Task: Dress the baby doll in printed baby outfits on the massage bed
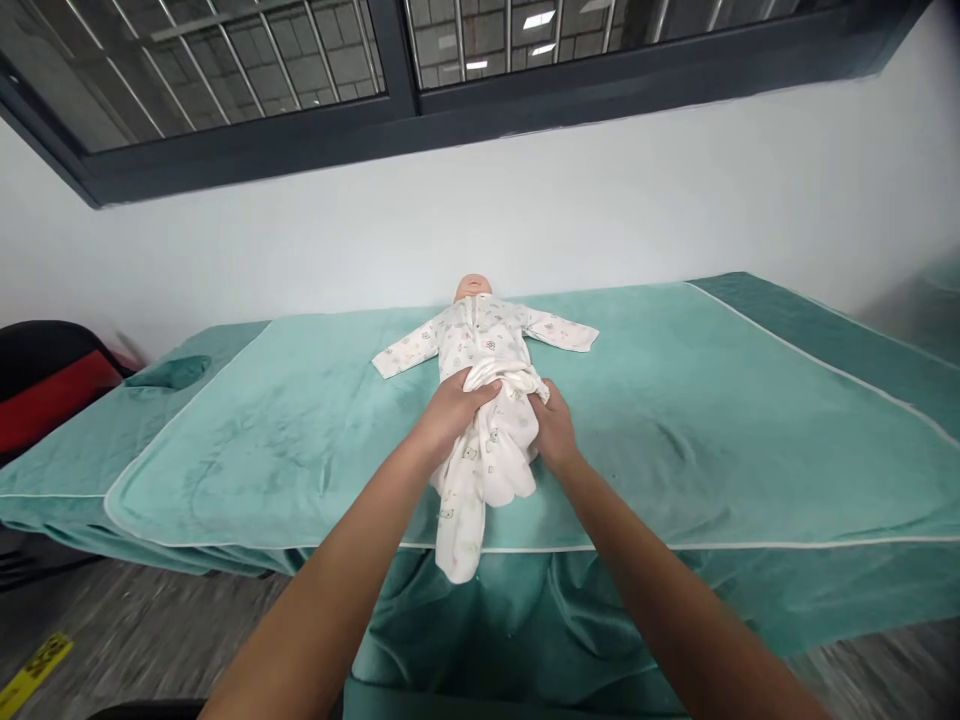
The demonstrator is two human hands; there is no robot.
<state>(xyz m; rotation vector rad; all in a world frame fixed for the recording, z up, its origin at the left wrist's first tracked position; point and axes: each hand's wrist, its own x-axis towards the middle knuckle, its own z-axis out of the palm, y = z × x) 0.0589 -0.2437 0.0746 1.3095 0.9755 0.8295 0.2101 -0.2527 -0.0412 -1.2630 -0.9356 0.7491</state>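
A baby doll (473, 286) lies on its back on a green padded bed, its head toward the wall. It wears a white printed top (480, 335) with both sleeves spread out sideways. White printed baby pants (487, 455) cover its lower body, one leg hanging over the bed's front edge. My left hand (454, 410) is closed on the bunched waistband at its left side. On the other side, my right hand (553, 420) grips the same waistband. The doll's legs are hidden by the cloth.
The green bed cover (300, 430) with white piping stretches to both sides. Behind it rises a white wall (495, 220) below a dark-framed barred window (420, 100). A black and red chair (60, 385) stands at the left. Yellow tape (36, 672) marks the floor.
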